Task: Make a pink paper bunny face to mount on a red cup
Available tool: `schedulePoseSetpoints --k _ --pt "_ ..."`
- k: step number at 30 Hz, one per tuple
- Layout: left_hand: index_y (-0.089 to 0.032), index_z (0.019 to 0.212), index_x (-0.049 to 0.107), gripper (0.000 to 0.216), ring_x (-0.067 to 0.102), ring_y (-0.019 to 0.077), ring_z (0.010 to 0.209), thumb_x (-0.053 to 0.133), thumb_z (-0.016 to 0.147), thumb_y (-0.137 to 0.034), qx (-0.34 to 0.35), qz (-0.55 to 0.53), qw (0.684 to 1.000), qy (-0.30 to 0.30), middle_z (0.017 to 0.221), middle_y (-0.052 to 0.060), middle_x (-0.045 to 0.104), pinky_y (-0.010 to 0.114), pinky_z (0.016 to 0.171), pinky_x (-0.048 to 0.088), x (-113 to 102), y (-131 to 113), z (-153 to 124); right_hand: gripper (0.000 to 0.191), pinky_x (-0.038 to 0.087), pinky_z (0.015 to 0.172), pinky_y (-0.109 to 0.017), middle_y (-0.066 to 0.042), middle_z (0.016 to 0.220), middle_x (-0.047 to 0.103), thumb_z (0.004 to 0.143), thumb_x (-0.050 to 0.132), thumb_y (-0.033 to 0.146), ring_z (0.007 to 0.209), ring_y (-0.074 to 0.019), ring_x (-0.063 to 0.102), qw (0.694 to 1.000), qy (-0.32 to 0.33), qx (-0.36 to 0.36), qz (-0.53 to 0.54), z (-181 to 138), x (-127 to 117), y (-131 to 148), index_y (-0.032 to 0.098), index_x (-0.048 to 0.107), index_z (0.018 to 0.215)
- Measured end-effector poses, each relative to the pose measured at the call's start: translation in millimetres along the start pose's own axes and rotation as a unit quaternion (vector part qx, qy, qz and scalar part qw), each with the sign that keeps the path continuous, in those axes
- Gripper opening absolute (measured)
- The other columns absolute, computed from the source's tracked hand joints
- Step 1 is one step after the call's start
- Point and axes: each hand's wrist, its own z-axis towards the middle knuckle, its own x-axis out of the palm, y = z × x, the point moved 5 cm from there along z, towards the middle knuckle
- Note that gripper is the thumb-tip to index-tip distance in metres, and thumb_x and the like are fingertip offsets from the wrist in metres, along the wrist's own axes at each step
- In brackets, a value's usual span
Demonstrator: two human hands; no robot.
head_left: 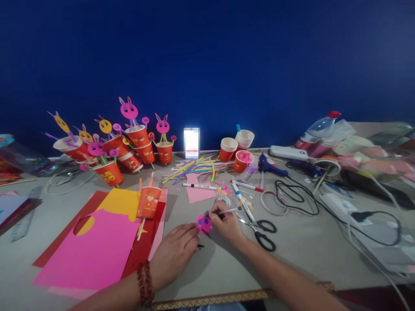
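Lying on the grey table [220, 272], the pink disc [204, 225] with 2 dark spots meets your left hand [181, 242]; whether it grips, I can't tell. Your right hand [223, 219] pinches a pen [232, 211]. Yellow characters on 1 red cup [109, 173] blur unreadably. Behind stands a blue wall [207, 65].

Single head-worn view, forward and downward, across table [308, 255] toward wall [207, 65].
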Motion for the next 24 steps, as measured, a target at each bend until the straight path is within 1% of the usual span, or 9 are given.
schedulePoseSetpoints --k 3,8,14,20,24 --pt "-0.013 0.107 0.061 0.023 0.059 0.0221 0.117 0.040 0.099 -0.014 0.006 -0.001 1.000 0.001 0.120 0.010 0.067 0.040 0.099 0.051 -0.4 -0.7 0.2 0.012 0.034 0.055 -0.026 0.003 0.058 0.048 0.072 0.049 0.014 0.058 -0.0147 0.045 1.000 0.007 -0.002 -0.001 0.2 -5.0 0.8 0.022 0.050 0.062" --pt "-0.013 0.106 0.062 0.019 0.058 0.0220 0.118 0.045 0.097 -0.014 -0.004 -0.001 1.000 0.000 0.119 0.010 0.067 0.040 0.099 0.050 0.9 0.5 -0.1 0.012 0.034 0.055 -0.025 0.004 0.058 0.049 0.071 0.051 0.014 0.057 -0.0139 0.045 0.999 0.032 -0.002 -0.005 -2.1 -7.6 -0.3 0.021 0.052 0.062" --pt "-0.014 0.104 0.062 0.017 0.059 0.0221 0.116 0.047 0.097 -0.015 0.002 0.006 1.000 -0.001 0.117 0.010 0.068 0.039 0.098 0.050 1.3 -0.1 1.2 0.012 0.032 0.054 -0.025 0.004 0.059 0.047 0.073 0.051 0.016 0.058 -0.0137 0.043 1.000 0.023 0.005 -0.010 -2.8 -8.1 -3.0 0.021 0.051 0.063" --pt "-0.014 0.106 0.061 0.016 0.057 0.0223 0.119 0.049 0.095 -0.014 -0.005 -0.001 1.000 0.015 0.120 0.009 0.066 0.040 0.100 0.049 4.1 0.6 -0.7 0.012 0.033 0.054 -0.025 0.004 0.059 0.048 0.074 0.052 0.015 0.058 -0.0139 0.044 0.999 0.035 0.008 -0.014 -2.7 -6.6 -2.1 0.021 0.052 0.064" --pt "-0.015 0.106 0.061 0.016 0.057 0.0218 0.118 0.049 0.096 -0.015 -0.008 0.002 1.000 0.009 0.119 0.010 0.067 0.040 0.100 0.049 4.1 0.5 -0.5 0.012 0.034 0.055 -0.025 0.004 0.059 0.048 0.075 0.052 0.015 0.058 -0.0140 0.045 0.999 0.046 0.005 -0.017 -3.3 -4.2 -2.9 0.021 0.052 0.064"
